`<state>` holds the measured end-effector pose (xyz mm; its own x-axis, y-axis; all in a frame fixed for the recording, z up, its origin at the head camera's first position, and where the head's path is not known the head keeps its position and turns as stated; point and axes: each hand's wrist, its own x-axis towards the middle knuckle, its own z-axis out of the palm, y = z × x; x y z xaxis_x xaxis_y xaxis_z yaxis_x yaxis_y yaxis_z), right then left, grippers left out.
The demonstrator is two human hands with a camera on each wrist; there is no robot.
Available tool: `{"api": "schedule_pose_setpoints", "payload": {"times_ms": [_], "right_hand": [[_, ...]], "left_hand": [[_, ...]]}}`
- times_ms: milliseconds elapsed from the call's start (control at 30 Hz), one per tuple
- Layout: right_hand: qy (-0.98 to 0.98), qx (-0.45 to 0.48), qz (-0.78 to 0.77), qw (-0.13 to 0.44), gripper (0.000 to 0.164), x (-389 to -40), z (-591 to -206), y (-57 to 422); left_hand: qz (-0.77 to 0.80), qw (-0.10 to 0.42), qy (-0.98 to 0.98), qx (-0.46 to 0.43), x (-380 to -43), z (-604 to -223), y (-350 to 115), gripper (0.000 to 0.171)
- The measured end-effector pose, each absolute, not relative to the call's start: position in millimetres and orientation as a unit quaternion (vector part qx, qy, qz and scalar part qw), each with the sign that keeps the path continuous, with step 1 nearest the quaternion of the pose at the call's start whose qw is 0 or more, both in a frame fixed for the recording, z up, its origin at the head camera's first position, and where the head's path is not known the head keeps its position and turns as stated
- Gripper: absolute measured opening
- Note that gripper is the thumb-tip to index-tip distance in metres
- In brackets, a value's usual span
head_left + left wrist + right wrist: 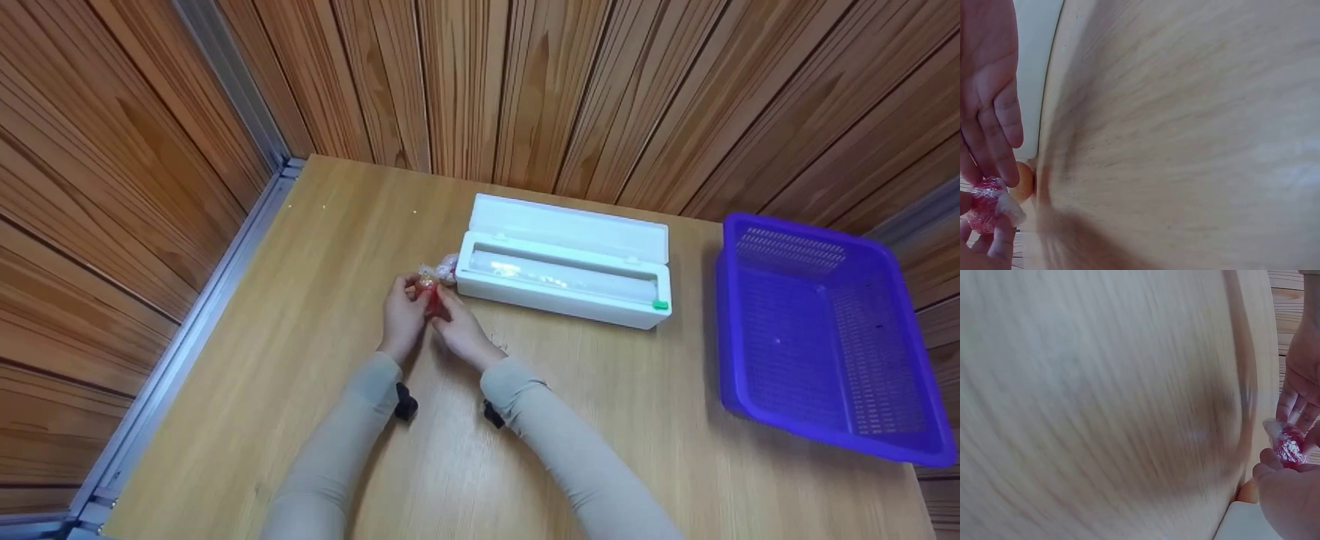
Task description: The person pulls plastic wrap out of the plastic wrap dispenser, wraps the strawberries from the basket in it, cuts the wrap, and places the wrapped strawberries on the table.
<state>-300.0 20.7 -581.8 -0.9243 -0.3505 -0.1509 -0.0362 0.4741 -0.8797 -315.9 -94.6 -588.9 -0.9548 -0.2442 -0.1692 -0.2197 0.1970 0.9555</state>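
Between the fingers of both hands is a small round red thing (427,292) wrapped in clear plastic film. My left hand (402,321) grips it from the left; in the left wrist view the film bunches into a whitish tuft on one side. My right hand (463,334) holds it from the right, thumb and fingers at the film. Just beyond, by the left end of a white box (555,304), lies another film-wrapped pinkish bundle (448,267). A rounded orange thing (1024,183) shows behind the hands in both wrist views.
The box's lid (570,223) stands raised at the back, over a roll of clear film (577,282). A green slider (660,305) sits at its right front corner. A purple plastic basket (735,330) occupies the table's right side. Wood-panelled walls border the table (315,300).
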Motion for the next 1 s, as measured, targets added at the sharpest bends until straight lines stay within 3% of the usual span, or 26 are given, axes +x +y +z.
{"api": "schedule_pose_setpoints", "payload": {"times_ms": [400,733,1000], "right_hand": [[0.832,-0.105,-0.517,0.172,0.064,-314,-580,12],[0.832,-0.085,-0.520,0.171,0.085,-325,-579,-2],[0.850,-0.068,-0.494,0.168,0.076,-334,-577,-9]], "left_hand": [[-0.643,-0.022,-0.748,0.163,-330,-583,-103,0.030],[-0.658,-0.022,-0.737,0.154,-355,-570,-100,0.027],[-0.616,-0.006,-0.778,0.124,-368,-577,-101,0.031]]}}
